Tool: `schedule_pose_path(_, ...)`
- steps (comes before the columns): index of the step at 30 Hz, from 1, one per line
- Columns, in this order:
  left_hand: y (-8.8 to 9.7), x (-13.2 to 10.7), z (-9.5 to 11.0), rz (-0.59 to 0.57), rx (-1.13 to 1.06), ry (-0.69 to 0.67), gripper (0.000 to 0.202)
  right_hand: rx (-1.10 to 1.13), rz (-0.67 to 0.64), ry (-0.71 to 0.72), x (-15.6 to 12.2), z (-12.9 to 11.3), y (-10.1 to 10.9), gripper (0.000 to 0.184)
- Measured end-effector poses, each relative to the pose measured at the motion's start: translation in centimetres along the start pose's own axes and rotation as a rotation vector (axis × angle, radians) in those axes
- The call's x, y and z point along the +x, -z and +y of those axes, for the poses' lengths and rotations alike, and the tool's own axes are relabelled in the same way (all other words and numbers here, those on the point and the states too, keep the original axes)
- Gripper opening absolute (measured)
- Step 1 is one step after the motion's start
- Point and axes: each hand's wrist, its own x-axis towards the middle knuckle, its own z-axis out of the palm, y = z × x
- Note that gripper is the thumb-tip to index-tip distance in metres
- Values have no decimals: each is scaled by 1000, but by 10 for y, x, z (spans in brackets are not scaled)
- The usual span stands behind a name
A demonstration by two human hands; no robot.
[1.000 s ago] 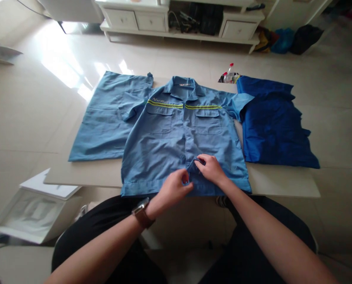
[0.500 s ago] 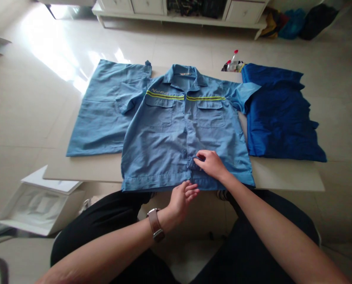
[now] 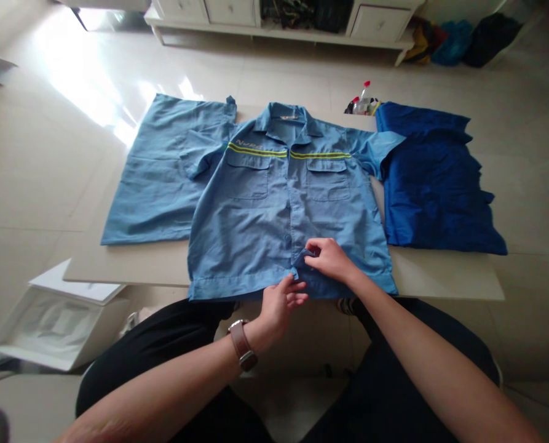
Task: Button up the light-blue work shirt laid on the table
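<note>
A light blue short-sleeved work shirt [image 3: 251,227] lies front up, collar away from me, with a yellow-striped band across the chest and two flap pockets. Near the hem, my right hand [image 3: 327,261] pinches the lower edge of its right-side front panel and holds it folded back. My left hand [image 3: 278,301], with a brown-strapped watch on the wrist, grips the bottom corner of the left-side front panel between thumb and index finger. Its other fingers are loosely spread. The two front edges are apart at the hem, while higher up they lie together.
Folded light blue cloth [image 3: 149,178] lies left of the shirt, and dark blue cloth [image 3: 435,191] lies right, all on a pale table [image 3: 449,271]. A white open box [image 3: 57,320] stands at lower left. Bottles with red caps [image 3: 363,101] stand behind the table; a white cabinet [image 3: 237,15] is beyond.
My left hand has moved slightly up and lifted the hem corner. My right hand has turned its panel edge back a little more, and the gap at the hem is wider.
</note>
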Motion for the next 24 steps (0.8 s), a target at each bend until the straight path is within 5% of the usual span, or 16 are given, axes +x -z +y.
schedule_pose_path(11,-8,17,16,56,133,-167,35,303,291,-131,-2,-7,-4,17)
schedule_pose_path(24,-11,9,34,-36,340,-398,13,546,37,-183,-5,-11,-5,27)
